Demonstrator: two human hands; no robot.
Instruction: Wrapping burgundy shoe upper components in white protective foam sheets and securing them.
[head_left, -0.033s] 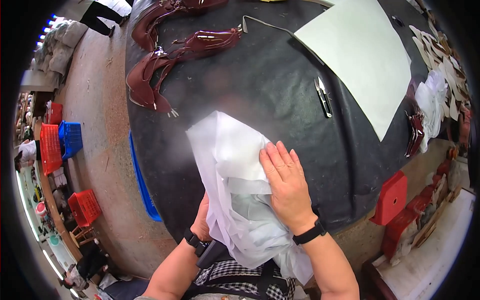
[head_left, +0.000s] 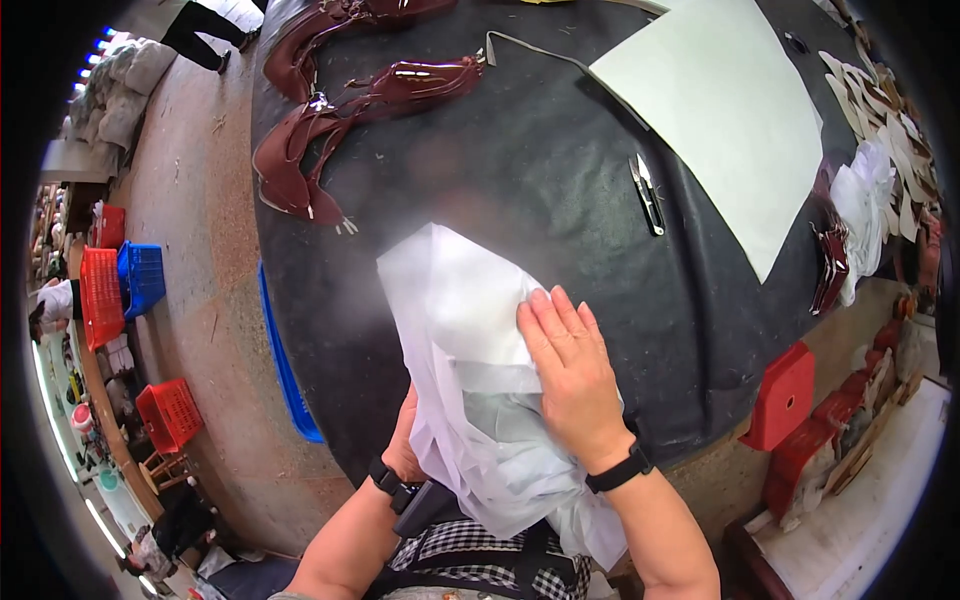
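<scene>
A thin, whitish, crumpled plastic bag or sheet (head_left: 455,290) is held up in front of me, above the near edge of the black table. Its lower part bunches in folds toward my lap. My right hand (head_left: 578,385) lies flat on the bag's right side, fingers stretched out and pointing away. On the left, my left hand (head_left: 405,440) is behind the bag; only its side and wrist show, and its fingers are hidden. A paler band crosses the middle of the bag.
Thread snips (head_left: 647,197) lie on the black table (head_left: 560,170), left of a large white sheet (head_left: 720,110). Glossy dark red pieces (head_left: 300,160) lie at the far left. A red stool (head_left: 782,395) stands at right; red and blue crates (head_left: 140,280) are at left.
The bag's far left corner has shifted very slightly to the right. Both hands stay almost in place.
</scene>
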